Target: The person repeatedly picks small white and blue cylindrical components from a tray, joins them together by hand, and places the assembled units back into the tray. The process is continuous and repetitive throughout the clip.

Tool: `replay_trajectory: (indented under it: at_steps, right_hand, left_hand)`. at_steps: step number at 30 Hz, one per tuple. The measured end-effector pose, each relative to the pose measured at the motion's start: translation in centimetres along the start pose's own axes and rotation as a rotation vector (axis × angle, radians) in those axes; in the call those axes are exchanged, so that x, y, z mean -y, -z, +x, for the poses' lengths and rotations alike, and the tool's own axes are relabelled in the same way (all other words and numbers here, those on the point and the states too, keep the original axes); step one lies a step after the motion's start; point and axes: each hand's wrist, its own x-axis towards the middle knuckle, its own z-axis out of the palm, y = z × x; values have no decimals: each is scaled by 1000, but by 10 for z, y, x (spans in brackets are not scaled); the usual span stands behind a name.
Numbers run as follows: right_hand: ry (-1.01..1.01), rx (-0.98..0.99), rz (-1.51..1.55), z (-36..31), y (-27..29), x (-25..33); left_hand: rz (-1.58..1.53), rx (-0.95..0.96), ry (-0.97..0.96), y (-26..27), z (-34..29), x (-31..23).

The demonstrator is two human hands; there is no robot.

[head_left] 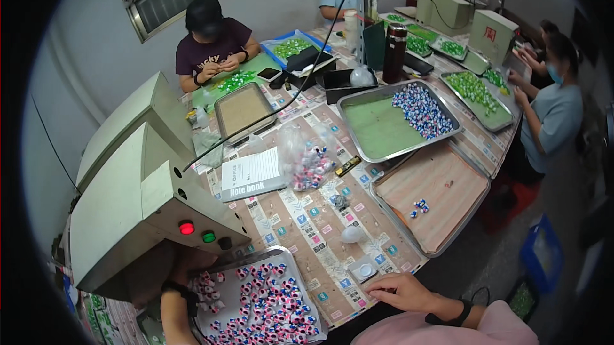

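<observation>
My left hand (190,259) reaches under the hood of a cream machine (121,217) with a red and a green lit button. Its fingers are hidden there, beside a metal tray (291,262) of small pink, white and blue pieces (262,303). A black band circles that wrist. At the table's near edge my right hand (401,292) is open and holds nothing, fingers stretched to the left. Just beyond its fingertips sits a small white round cap on a square base (363,271). A white egg-shaped piece (352,235) lies farther back.
Mid-table are a notebook (252,175) and a plastic bag of pieces (307,166). To the right, a tray (435,201) with a few pieces sits below a tray (377,124) of blue-white ones. A dark flask (394,54) stands behind. Several people work around the table.
</observation>
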Motion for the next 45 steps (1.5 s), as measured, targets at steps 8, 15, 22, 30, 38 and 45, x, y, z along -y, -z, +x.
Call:
replay_trajectory:
  at_steps: [8,15,22,30,38,45]
  right_hand:
    - [-34,-45,-23,4,-2,9]
    - [-63,-110,-40,-4,-2,18]
    - [12,-161,-67,-11,7,11]
    - [95,-141,-27,-27,9,-5]
    - [176,-125,31,-46,30,-18]
    - [186,-227,115,-73,60,-38]
  left_hand:
    - [52,239,-126,-17,15,3]
    - [307,12,-263,-12,23,-33]
    - [-480,32,-42,-25,39,0]
    - [-1884,-459,450,26,-48,-50]
    - [-2334,-140,250,42,-145,-234]
    - [-2267,370,158,20,-128,-432]
